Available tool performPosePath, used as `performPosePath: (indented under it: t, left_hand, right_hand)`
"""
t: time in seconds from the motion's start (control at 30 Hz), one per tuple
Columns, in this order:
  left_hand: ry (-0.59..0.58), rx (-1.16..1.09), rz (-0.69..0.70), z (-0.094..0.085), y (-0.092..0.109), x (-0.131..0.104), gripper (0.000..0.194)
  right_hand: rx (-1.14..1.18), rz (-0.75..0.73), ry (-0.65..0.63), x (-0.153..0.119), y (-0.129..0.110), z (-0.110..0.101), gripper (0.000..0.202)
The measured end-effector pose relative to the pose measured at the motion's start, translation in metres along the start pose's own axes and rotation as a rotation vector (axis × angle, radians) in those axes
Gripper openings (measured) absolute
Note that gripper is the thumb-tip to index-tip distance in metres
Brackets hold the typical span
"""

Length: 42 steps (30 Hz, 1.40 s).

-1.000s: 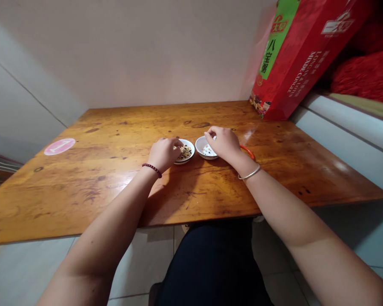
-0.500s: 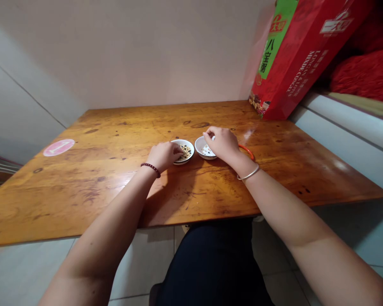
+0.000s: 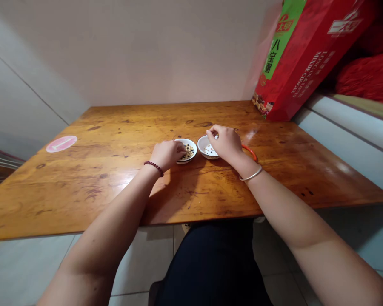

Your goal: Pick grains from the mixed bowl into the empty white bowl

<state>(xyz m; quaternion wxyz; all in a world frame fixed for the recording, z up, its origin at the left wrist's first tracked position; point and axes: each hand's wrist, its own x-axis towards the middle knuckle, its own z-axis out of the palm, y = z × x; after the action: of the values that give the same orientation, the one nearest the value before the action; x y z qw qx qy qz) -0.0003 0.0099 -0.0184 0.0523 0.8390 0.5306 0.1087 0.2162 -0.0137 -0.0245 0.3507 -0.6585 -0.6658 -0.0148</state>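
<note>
My left hand [image 3: 169,153] is closed at the left side of a small white bowl [image 3: 194,156] of mixed pale and black beans [image 3: 189,151], its fingers bent over the rim. Close beside that bowl stands a second white bowl [image 3: 203,149], with only a few small beans [image 3: 210,150] showing inside. Over its right part hangs my right hand [image 3: 226,140], thumb and fingertips drawn together in a pinch. Whatever lies between those fingertips is too small to make out. Part of each bowl is hidden behind a hand.
Both bowls stand on a wooden table [image 3: 115,195]. An orange-red curved object [image 3: 250,152] lies partly behind my right wrist. At the back right stands a tall red box [image 3: 300,63], and a pink oval sticker [image 3: 61,144] marks the table's left. A wall [image 3: 166,51] rises behind.
The whole view has shifted slightly, so everything sits a little further right. Both hands keep nearly the same places at the bowls.
</note>
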Motion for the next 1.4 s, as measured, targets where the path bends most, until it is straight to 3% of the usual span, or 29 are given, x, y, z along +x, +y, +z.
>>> performPosePath:
  t: [0.2,0.37,0.73,1.4]
  left_hand:
    - [0.166,-0.269,0.049,0.0024,-0.0004,0.0013,0.014]
    - [0.206,-0.462,0.040,0.0041,-0.0017,0.0050,0.017]
    - [0.199,-0.561,0.062,0.0073,-0.0016,0.0059,0.021]
    - [0.061,-0.876,0.008,0.0017,0.0064,0.0048,0.023]
  right_hand:
    - [0.178,-0.045,0.098,0.0007,-0.0012,-0.0017,0.028]
    - [0.304,-0.167,0.113,-0.0023,-0.0061,-0.0051,0.029]
    - [0.321,-0.195,0.050,-0.0048,-0.0065,-0.0022,0.029]
    - [0.346,-0.196,0.119,-0.0044,-0.0058,-0.0044,0.033]
